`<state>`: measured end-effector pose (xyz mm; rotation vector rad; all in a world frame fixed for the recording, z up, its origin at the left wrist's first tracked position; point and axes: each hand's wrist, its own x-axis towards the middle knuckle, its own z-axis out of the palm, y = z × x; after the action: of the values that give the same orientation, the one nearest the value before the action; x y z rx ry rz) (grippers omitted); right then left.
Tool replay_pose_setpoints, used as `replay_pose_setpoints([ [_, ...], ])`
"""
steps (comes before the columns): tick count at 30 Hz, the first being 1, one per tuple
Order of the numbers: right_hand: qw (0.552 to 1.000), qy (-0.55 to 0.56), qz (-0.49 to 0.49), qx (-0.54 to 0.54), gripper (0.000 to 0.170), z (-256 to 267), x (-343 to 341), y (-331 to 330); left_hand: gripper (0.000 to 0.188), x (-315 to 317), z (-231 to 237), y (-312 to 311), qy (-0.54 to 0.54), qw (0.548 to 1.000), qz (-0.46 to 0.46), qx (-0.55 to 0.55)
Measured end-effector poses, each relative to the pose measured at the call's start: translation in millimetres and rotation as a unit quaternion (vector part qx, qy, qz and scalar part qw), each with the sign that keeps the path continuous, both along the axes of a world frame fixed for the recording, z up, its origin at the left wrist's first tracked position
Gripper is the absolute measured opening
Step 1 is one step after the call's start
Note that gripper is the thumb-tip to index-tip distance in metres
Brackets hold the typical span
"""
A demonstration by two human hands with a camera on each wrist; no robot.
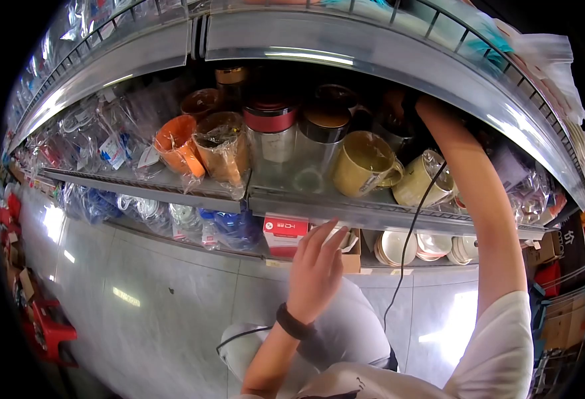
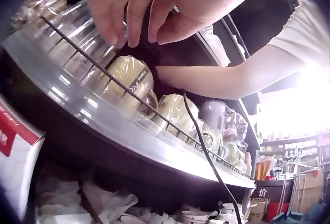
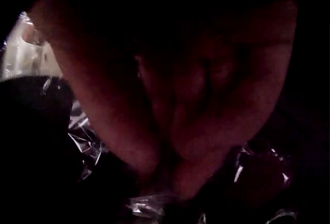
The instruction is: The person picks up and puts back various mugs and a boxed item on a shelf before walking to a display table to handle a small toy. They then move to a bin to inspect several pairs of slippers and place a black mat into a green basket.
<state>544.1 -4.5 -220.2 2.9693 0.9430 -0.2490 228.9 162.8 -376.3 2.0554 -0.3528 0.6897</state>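
My right arm reaches deep into the shadowed back of the shelf. In the right wrist view, the right hand [image 3: 180, 105] is dark, its thumb and curled fingers meeting at the tips on crinkled clear plastic wrap [image 3: 149, 204]. What the wrap covers is hidden. Near that hand stand a dark wrapped mug [image 1: 392, 133] and, in front, a wrapped yellow mug [image 1: 356, 166] and a pale yellow mug [image 1: 415, 183]. My left hand [image 1: 316, 269] hangs before the shelf's front edge, fingers extended and holding nothing.
Two lidded glass jars, a red-lidded jar [image 1: 270, 130] and a brown-lidded jar [image 1: 319, 139], stand mid-shelf. Left of them are orange cups [image 1: 179, 146]. A wire rail lines the shelf edge. A black cable [image 1: 409, 239] hangs beside the right arm. Stacked bowls [image 1: 397, 247] sit below.
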Motion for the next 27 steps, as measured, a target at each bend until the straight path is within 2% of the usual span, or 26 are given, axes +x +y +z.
replay_pose_setpoints([
  [8, 0.999, 0.003, -0.01, 0.048, 0.04, 5.3, 10.1, -2.5, 0.037, -2.9, 0.5, 1.7, 0.005, 1.0, 0.002, 0.009],
  [12, 0.988, 0.049, 0.0, 0.149, 0.04, 13.8, -11.0, -18.4, 0.038, -1.1, -4.0, -0.2, 0.006, 1.0, 0.015, 0.011],
  [15, 0.954, 0.111, 0.04, 0.276, 0.04, 19.1, -45.0, -25.4, 0.038, 3.9, -8.7, -0.1, -0.019, 1.0, 0.007, 0.005],
  [18, 0.9, 0.165, 0.105, 0.391, 0.04, 21.0, -89.4, -22.4, 0.041, 5.9, -9.1, -0.6, -0.002, 1.0, 0.006, 0.001],
  [20, 0.892, 0.152, 0.106, 0.413, 0.04, 19.5, -126.4, -17.3, 0.039, 6.2, -9.6, -2.3, 0.0, 1.0, 0.003, 0.002],
  [21, 0.908, 0.124, 0.067, 0.395, 0.038, 18.1, -148.3, -17.7, 0.039, 6.2, -10.0, -2.1, 0.0, 1.0, 0.0, 0.007],
  [22, 0.957, 0.062, 0.048, 0.28, 0.046, 29.4, -168.4, -23.8, 0.039, 6.1, -10.6, -1.9, -0.001, 1.0, -0.002, 0.012],
  [23, 0.977, -0.001, 0.061, 0.206, 0.053, 25.1, -175.3, -39.2, 0.038, 5.5, -10.2, -1.8, 0.002, 1.0, -0.003, 0.014],
  [24, 0.987, -0.064, 0.075, 0.128, 0.059, 20.7, -178.6, -60.4, 0.037, 4.3, -8.6, -1.8, 0.004, 1.0, -0.004, 0.015],
  [25, 0.994, -0.09, 0.047, 0.044, 0.079, 11.4, -175.5, -79.1, 0.036, 3.0, -7.2, -2.3, 0.006, 1.0, -0.004, 0.014],
  [27, 0.996, -0.059, -0.06, -0.037, 0.088, -0.1, -172.7, -95.6, 0.036, 1.9, -5.9, -2.6, 0.015, 1.0, -0.003, 0.01],
])
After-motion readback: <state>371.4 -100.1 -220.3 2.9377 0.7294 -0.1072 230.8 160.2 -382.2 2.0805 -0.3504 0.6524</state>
